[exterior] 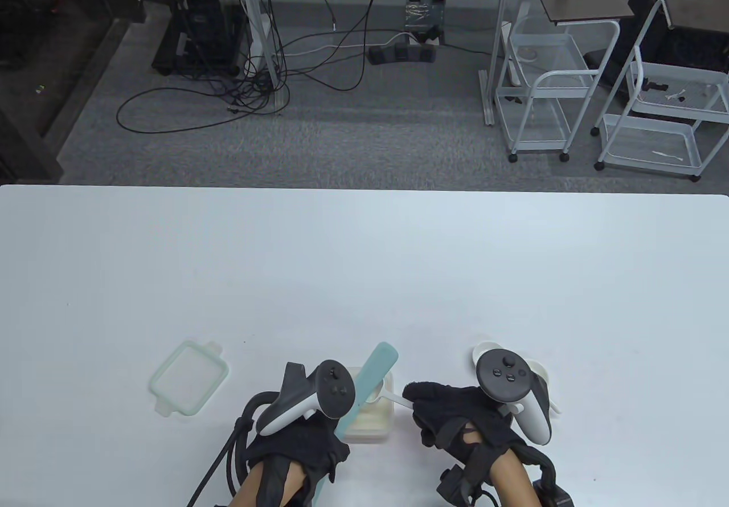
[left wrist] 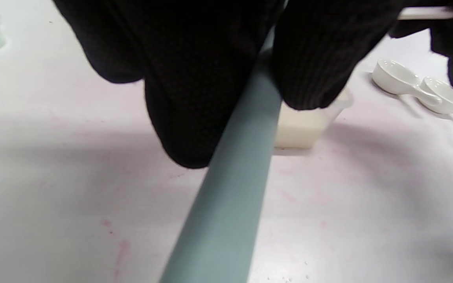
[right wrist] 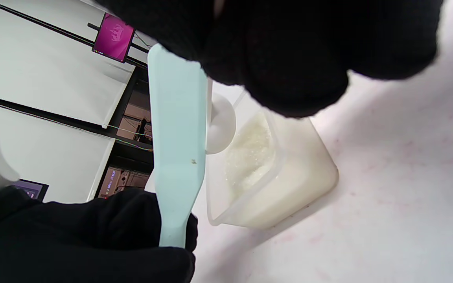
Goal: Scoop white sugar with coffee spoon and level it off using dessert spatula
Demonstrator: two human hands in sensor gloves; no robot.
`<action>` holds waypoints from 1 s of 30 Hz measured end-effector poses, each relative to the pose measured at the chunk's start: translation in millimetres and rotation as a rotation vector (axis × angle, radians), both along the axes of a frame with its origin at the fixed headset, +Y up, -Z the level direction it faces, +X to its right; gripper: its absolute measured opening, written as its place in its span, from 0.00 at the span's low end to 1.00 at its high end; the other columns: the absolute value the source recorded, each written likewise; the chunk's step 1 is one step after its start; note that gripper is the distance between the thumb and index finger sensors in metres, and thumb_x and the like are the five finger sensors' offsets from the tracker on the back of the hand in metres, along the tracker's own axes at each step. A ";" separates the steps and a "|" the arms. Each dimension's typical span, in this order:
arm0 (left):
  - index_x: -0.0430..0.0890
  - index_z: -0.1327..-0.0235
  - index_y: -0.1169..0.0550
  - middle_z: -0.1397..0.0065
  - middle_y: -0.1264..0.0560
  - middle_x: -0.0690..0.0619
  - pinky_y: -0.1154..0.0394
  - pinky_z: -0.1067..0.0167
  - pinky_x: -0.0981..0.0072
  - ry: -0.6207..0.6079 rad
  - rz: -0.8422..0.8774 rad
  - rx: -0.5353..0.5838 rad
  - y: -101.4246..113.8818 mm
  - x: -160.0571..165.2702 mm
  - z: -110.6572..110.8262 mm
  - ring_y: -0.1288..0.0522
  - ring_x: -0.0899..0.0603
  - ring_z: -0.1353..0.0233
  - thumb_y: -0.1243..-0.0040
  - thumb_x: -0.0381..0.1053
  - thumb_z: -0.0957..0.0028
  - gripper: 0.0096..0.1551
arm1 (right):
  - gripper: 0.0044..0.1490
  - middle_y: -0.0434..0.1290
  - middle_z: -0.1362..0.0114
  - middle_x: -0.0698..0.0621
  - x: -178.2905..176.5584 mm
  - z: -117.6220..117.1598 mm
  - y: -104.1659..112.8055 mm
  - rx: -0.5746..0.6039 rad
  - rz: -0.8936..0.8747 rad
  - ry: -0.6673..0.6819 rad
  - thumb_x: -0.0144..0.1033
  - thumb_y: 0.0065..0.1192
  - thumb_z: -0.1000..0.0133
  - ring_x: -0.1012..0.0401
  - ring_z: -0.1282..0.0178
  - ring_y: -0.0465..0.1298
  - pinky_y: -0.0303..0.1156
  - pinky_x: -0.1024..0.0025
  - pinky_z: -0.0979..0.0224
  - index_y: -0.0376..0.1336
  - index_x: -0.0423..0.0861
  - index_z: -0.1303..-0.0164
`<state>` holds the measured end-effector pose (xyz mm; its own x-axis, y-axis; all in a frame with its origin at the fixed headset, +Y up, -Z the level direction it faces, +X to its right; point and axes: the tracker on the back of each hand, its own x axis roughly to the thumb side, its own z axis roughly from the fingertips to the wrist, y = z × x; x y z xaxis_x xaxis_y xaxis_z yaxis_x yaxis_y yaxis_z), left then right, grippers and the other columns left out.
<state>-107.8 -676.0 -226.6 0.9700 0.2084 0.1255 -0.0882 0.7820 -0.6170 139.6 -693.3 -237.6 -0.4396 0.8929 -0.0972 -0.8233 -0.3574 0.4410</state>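
Note:
My left hand [exterior: 302, 444] grips the handle of the pale teal dessert spatula [exterior: 376, 367]. Its blade reaches up and to the right over the clear sugar container [exterior: 376, 421]. In the left wrist view my fingers [left wrist: 195, 98] wrap the spatula handle [left wrist: 230, 188]. My right hand [exterior: 444, 413] pinches the handle of the white coffee spoon [exterior: 393, 397] and holds its bowl over the container. In the right wrist view the spatula blade [right wrist: 177, 129] lies against the spoon bowl [right wrist: 220, 125], above the white sugar [right wrist: 250, 153] in the container [right wrist: 289, 184].
The container's green-rimmed lid [exterior: 188, 384] lies on the table to the left. Other white measuring spoons [left wrist: 395, 76] lie to the right of the container, partly under my right hand's tracker [exterior: 512, 393]. The white table [exterior: 364, 273] stretches away behind.

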 end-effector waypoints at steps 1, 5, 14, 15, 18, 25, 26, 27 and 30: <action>0.43 0.40 0.18 0.46 0.13 0.49 0.20 0.37 0.52 0.005 -0.010 0.000 -0.4 -1.3 -0.8 0.07 0.51 0.56 0.28 0.60 0.52 0.32 | 0.27 0.79 0.55 0.40 1.0 -0.2 -0.2 -0.004 -0.006 -0.004 0.27 0.60 0.46 0.54 0.64 0.82 0.81 0.54 0.57 0.67 0.32 0.37; 0.43 0.40 0.18 0.46 0.13 0.49 0.20 0.36 0.51 0.022 -0.054 -0.001 -3.6 -5.8 -3.9 0.08 0.51 0.56 0.28 0.60 0.52 0.32 | 0.27 0.79 0.55 0.40 3.1 -1.1 -2.0 -0.011 0.006 -0.002 0.27 0.60 0.46 0.54 0.63 0.82 0.81 0.54 0.56 0.67 0.33 0.37; 0.43 0.39 0.18 0.46 0.13 0.49 0.21 0.35 0.49 0.063 -0.094 -0.004 -5.5 -16.6 -9.3 0.08 0.51 0.55 0.28 0.59 0.52 0.32 | 0.27 0.79 0.55 0.40 6.2 -1.0 -1.3 -0.024 0.021 0.000 0.27 0.60 0.46 0.53 0.63 0.82 0.81 0.53 0.56 0.67 0.33 0.37; 0.43 0.39 0.18 0.46 0.13 0.49 0.21 0.35 0.49 0.064 -0.091 -0.006 -5.4 -17.4 -9.5 0.08 0.51 0.55 0.28 0.59 0.52 0.32 | 0.27 0.79 0.55 0.40 6.5 -0.9 -1.1 -0.024 0.020 0.000 0.27 0.60 0.46 0.53 0.63 0.82 0.81 0.53 0.56 0.67 0.33 0.37; 0.43 0.39 0.18 0.45 0.13 0.49 0.22 0.35 0.48 0.077 -0.083 0.012 -2.0 -20.9 -10.3 0.08 0.51 0.55 0.28 0.59 0.52 0.32 | 0.27 0.79 0.55 0.40 7.4 -0.8 -0.8 -0.027 0.019 -0.003 0.27 0.60 0.46 0.53 0.63 0.82 0.80 0.53 0.56 0.67 0.33 0.37; 0.47 0.38 0.18 0.43 0.14 0.51 0.25 0.33 0.43 0.115 -0.152 0.174 10.1 -28.9 -12.3 0.10 0.49 0.50 0.27 0.58 0.53 0.31 | 0.27 0.79 0.54 0.40 5.8 0.1 0.0 -0.020 0.012 0.025 0.27 0.60 0.46 0.52 0.63 0.81 0.80 0.52 0.56 0.67 0.33 0.37; 0.48 0.38 0.18 0.42 0.14 0.51 0.25 0.32 0.43 0.120 -0.147 0.177 10.7 -29.5 -12.4 0.10 0.49 0.50 0.27 0.58 0.53 0.31 | 0.27 0.79 0.54 0.40 5.3 0.3 0.1 -0.020 0.011 0.029 0.27 0.60 0.46 0.52 0.63 0.81 0.80 0.52 0.56 0.67 0.33 0.37; 0.49 0.38 0.18 0.42 0.14 0.52 0.25 0.32 0.43 0.125 -0.133 0.188 12.0 -30.3 -12.4 0.11 0.49 0.50 0.27 0.58 0.53 0.30 | 0.27 0.79 0.54 0.40 5.0 0.4 0.1 -0.021 0.011 0.034 0.27 0.60 0.46 0.52 0.63 0.81 0.80 0.52 0.56 0.67 0.33 0.37; 0.49 0.38 0.18 0.42 0.14 0.51 0.25 0.32 0.42 0.133 -0.113 0.217 14.7 -30.8 -12.1 0.11 0.49 0.49 0.27 0.58 0.53 0.30 | 0.27 0.79 0.54 0.40 4.7 0.4 -0.2 -0.023 0.008 0.045 0.27 0.60 0.46 0.52 0.63 0.81 0.80 0.52 0.56 0.67 0.33 0.37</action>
<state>-138.6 -661.4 -238.7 0.9965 0.0797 0.0253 -0.0616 0.9042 -0.4227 144.3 -693.5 -237.2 -0.4510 0.8872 -0.0972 -0.7995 -0.3532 0.4859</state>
